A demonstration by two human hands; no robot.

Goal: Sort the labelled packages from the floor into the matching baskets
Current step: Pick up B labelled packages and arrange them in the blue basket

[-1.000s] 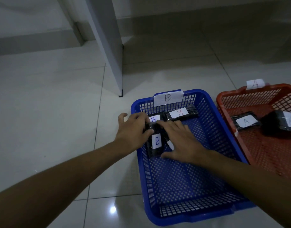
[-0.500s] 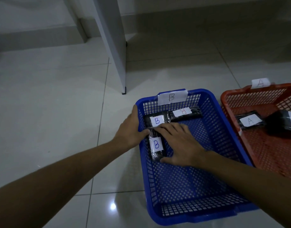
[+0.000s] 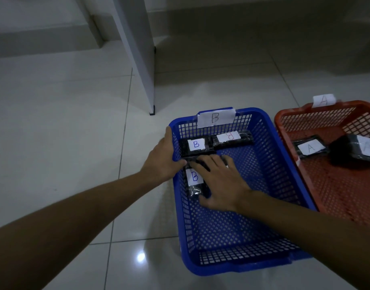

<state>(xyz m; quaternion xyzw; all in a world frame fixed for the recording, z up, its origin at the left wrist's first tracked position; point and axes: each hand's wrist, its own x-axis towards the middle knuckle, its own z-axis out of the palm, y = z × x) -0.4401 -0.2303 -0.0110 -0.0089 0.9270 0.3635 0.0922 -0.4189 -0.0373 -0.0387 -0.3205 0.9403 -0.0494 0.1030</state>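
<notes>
— So, the hands?
— The right hand lies flat on a B package in the blue basket, mid-frame; the left hand clasps its rim.
— Progress?
— Three B's inside, two A packages in the red basket, right edge. No packages show on the floor.

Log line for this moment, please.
left hand: holds blue basket rim | right hand: flat on B package inside | red basket: two A packages

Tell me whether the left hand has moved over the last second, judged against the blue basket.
Yes. The left hand has gone leftward, from over the B packages inside the blue basket out to its left rim, which it now grips.
</notes>
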